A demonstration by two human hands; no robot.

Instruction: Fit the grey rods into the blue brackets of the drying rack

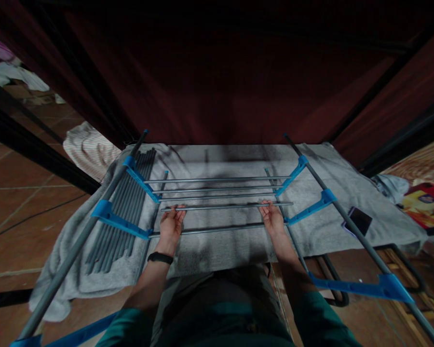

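head view: a thin grey metal rod lies crosswise over the grey blanket.
left hand: fingers closed on the rod's left end.
right hand: fingers closed near its right end.
rack: blue plastic brackets carry three fitted rods just beyond.
left side: bundle of spare grey rods.

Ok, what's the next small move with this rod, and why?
Probably ease the thin grey metal rod into the right blue plastic bracket: the left hand and right hand grip it, and both its ends look unseated.
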